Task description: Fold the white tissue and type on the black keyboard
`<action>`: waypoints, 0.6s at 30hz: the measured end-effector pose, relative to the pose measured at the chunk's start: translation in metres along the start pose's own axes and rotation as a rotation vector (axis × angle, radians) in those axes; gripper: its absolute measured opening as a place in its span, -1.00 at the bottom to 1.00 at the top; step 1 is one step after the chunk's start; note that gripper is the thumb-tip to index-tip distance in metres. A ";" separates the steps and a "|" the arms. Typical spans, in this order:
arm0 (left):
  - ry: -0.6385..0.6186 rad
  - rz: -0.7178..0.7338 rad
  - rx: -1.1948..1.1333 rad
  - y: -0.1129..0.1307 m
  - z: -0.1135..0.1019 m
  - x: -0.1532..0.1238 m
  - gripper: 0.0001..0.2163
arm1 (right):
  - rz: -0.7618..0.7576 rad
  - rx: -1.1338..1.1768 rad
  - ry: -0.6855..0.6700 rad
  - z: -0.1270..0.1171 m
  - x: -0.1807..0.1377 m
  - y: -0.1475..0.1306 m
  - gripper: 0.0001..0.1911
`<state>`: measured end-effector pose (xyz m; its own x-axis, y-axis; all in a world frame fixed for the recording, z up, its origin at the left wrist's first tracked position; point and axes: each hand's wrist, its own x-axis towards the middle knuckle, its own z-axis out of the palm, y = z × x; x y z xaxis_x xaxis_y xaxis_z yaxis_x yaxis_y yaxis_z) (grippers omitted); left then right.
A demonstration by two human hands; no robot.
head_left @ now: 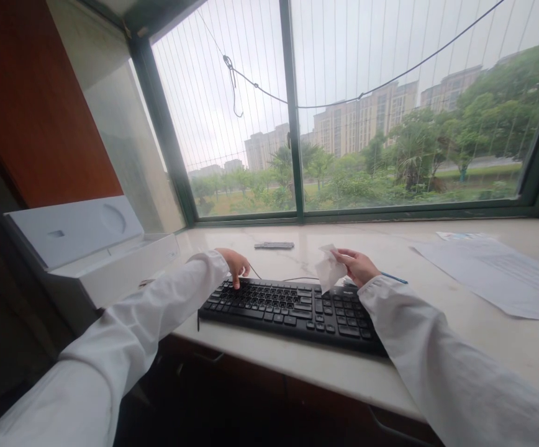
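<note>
A black keyboard (274,310) lies at a slight slant along the front of the pale countertop. At its back left edge is my left hand (235,266), the thumb pressing on the upper keys and the fingers bent over the rear edge, gripping it. My right hand (357,267) pinches a crumpled white tissue (329,269) between thumb and fingers, just above the keyboard's back right part. The tissue hangs down close to the keys. Part of the keyboard's right end is covered by my right sleeve.
An open white box (125,264) stands at the left, its lid (78,226) tilted back. A small grey strip-like object (274,246) lies behind the keyboard, near the cable. Printed paper sheets (497,273) lie at the right. A blue pen-like stick (394,278) shows beside my right wrist.
</note>
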<state>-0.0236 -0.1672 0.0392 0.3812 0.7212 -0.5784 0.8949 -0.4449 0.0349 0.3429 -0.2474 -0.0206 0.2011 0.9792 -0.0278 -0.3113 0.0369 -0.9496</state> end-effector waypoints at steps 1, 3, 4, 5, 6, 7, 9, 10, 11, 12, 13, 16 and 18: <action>-0.004 -0.006 -0.010 -0.002 -0.004 -0.004 -0.47 | -0.002 -0.001 -0.005 0.000 0.000 0.000 -0.77; -0.009 -0.017 -0.039 -0.008 -0.015 -0.014 -0.50 | -0.012 -0.001 -0.018 -0.001 0.001 0.001 -0.75; 0.006 -0.026 -0.055 -0.013 -0.021 -0.019 -0.51 | -0.019 -0.003 -0.023 -0.002 0.002 0.001 -0.75; 0.044 -0.039 -0.069 -0.018 -0.028 -0.023 -0.53 | -0.026 -0.006 -0.026 -0.002 0.002 0.002 -0.75; 0.105 -0.062 -0.074 -0.024 -0.034 -0.026 -0.54 | -0.033 -0.007 -0.026 -0.003 0.003 0.002 -0.77; 0.171 -0.090 -0.071 -0.030 -0.040 -0.027 -0.56 | -0.036 -0.007 -0.026 -0.003 0.004 0.002 -0.78; 0.316 -0.151 -0.059 -0.040 -0.050 -0.024 -0.60 | -0.035 0.001 -0.034 -0.003 0.005 0.003 -0.79; 0.377 -0.177 -0.056 -0.044 -0.053 -0.020 -0.63 | -0.033 0.006 -0.040 -0.003 0.005 0.003 -0.80; 0.433 -0.200 -0.057 -0.048 -0.056 -0.014 -0.65 | -0.033 0.011 -0.043 -0.003 0.004 0.002 -0.80; 0.479 -0.219 -0.062 -0.051 -0.058 -0.006 -0.68 | -0.032 0.013 -0.041 -0.002 0.004 0.002 -0.80; 0.512 -0.233 -0.069 -0.052 -0.059 0.003 -0.70 | -0.031 0.014 -0.033 -0.002 0.003 0.001 -0.80; 0.565 -0.263 -0.095 -0.053 -0.059 0.034 -0.72 | -0.030 0.012 -0.010 -0.001 0.002 0.000 -0.80; 0.582 -0.270 -0.120 -0.050 -0.058 0.056 -0.71 | -0.040 0.008 -0.012 -0.002 0.003 0.001 -0.78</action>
<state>-0.0332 -0.0735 0.0525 0.1727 0.9840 -0.0445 0.9836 -0.1699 0.0601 0.3452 -0.2448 -0.0227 0.2026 0.9792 0.0141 -0.3103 0.0778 -0.9475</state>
